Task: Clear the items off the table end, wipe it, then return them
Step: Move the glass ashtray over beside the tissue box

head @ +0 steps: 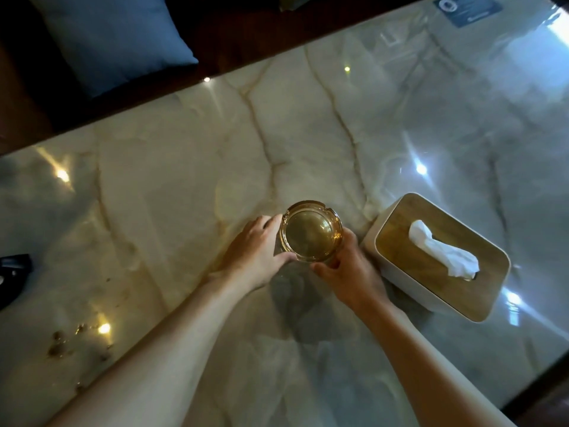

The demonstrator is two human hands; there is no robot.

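Note:
A round amber glass ashtray is in the middle of the glossy marble table. My left hand grips its left side, and my right hand grips its lower right rim. I cannot tell whether it rests on the table or is just above it. Right beside my right hand stands a white tissue box with a wooden lid and a white tissue sticking out of the slot.
Brown crumbs and smears lie on the table near the lower left. A dark object shows at the left edge. A blue cushion lies on a dark seat beyond the table's far edge. A blue card sits at the far right corner.

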